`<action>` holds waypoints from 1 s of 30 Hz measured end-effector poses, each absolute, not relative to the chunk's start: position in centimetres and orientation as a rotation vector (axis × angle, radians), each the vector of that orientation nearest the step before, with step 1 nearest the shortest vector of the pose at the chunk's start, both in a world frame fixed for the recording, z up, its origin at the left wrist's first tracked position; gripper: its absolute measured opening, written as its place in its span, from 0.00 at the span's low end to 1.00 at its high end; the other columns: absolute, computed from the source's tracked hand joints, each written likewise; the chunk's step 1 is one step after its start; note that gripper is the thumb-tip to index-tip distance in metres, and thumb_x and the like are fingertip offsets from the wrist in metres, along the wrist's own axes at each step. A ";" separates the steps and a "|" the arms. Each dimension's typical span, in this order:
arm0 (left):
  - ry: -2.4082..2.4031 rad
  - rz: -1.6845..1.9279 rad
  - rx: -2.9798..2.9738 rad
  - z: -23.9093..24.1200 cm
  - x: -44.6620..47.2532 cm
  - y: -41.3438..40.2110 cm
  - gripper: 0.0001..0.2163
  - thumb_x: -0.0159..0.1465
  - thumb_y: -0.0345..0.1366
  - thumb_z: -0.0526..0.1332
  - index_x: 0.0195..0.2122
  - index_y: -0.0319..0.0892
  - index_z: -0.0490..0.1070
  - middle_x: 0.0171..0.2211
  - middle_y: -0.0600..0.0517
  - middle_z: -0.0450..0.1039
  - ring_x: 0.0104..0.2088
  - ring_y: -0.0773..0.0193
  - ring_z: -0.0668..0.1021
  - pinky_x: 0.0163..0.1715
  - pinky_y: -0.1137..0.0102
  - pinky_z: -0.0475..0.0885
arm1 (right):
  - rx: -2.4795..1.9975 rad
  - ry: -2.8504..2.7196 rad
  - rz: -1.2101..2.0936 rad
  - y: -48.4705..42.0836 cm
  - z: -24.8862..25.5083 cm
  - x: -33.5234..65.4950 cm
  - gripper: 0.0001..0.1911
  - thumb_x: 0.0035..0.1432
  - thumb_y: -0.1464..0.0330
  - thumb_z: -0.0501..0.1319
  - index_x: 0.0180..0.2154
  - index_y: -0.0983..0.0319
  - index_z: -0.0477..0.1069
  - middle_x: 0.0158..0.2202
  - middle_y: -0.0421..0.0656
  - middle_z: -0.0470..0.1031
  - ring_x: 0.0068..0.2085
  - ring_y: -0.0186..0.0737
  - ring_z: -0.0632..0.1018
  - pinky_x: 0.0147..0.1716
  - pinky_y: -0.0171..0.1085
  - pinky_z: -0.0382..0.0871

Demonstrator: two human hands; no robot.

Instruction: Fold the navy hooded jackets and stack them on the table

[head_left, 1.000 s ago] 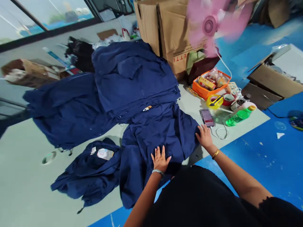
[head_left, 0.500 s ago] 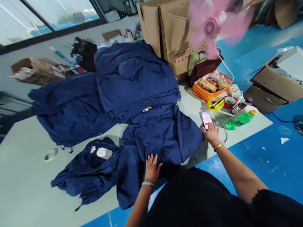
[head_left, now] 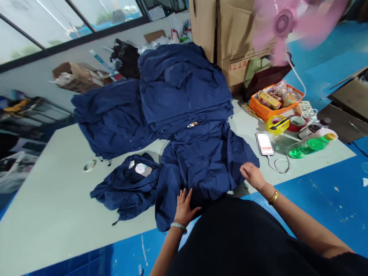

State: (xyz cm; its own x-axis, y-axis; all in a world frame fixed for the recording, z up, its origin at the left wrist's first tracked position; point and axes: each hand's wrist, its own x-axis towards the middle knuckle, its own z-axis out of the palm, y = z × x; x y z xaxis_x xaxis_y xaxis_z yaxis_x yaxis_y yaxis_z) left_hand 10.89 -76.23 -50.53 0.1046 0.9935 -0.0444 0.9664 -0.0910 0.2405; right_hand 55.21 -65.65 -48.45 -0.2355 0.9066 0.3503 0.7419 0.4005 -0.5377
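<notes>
A navy blue jacket (head_left: pixel 201 161) lies spread on the table in front of me, its collar label facing away from me. My left hand (head_left: pixel 184 209) rests flat on the jacket's near edge, fingers spread. Over the sleeve at the jacket's right side is my right hand (head_left: pixel 253 175), its fingers curled in with nothing seen in them. Beyond that hand a phone (head_left: pixel 265 144) with a lit screen lies on the table, a white cable plugged into it. To the left sits a crumpled navy garment (head_left: pixel 129 188) with a white tag.
Stacked navy jackets (head_left: pixel 184 84) cover the table's far side, beside another navy pile (head_left: pixel 112 119). A tape roll (head_left: pixel 89 165) lies on the left. At right stand an orange snack box (head_left: pixel 258 109), yellow tape (head_left: pixel 277 126) and a green bottle (head_left: pixel 312 147). A pink fan (head_left: pixel 284 23) spins behind.
My right hand has left the phone and come back toward the jacket's sleeve, its fingers curling. My left hand stays on the jacket. The view has shifted left.
</notes>
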 end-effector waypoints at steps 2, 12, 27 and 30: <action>1.898 0.024 2.161 -50.3 11.0 -76.8 0.49 0.54 0.47 0.74 0.76 0.52 0.56 0.78 0.41 0.47 0.77 0.38 0.50 0.73 0.40 0.49 | -1.278 -2.228 0.509 -67.9 -49.8 53.0 0.19 0.75 0.60 0.52 0.41 0.58 0.79 0.39 0.47 0.81 0.42 0.44 0.80 0.48 0.41 0.73; 1.926 -0.067 2.101 -49.6 12.1 -74.3 0.34 0.61 0.37 0.69 0.70 0.54 0.68 0.74 0.44 0.59 0.75 0.45 0.59 0.75 0.46 0.50 | -1.628 -2.440 0.297 -67.0 -51.5 50.8 0.39 0.60 0.57 0.68 0.71 0.51 0.64 0.74 0.49 0.61 0.71 0.61 0.63 0.72 0.64 0.47; 1.968 0.012 1.750 -43.5 7.5 -67.2 0.22 0.73 0.48 0.52 0.50 0.39 0.80 0.47 0.42 0.84 0.48 0.54 0.83 0.47 0.67 0.74 | -1.803 -2.496 0.476 -55.1 -40.2 50.2 0.22 0.74 0.56 0.53 0.51 0.62 0.80 0.48 0.52 0.83 0.46 0.47 0.82 0.45 0.37 0.70; 1.909 -0.053 1.743 -43.0 6.7 -66.6 0.26 0.73 0.53 0.50 0.50 0.39 0.81 0.47 0.42 0.84 0.48 0.53 0.84 0.47 0.67 0.74 | -1.847 -2.509 0.483 -53.3 -38.1 51.7 0.24 0.72 0.52 0.56 0.45 0.61 0.83 0.45 0.50 0.85 0.41 0.45 0.82 0.39 0.36 0.70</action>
State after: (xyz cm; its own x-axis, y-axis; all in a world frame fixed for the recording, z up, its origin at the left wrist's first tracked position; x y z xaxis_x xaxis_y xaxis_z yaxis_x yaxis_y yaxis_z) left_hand 6.67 -66.57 -42.99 -0.0088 0.9096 -0.4153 0.9315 0.1585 0.3275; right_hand 51.70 -53.28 -38.11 -0.3134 0.9307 -0.1886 0.9342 0.2666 -0.2370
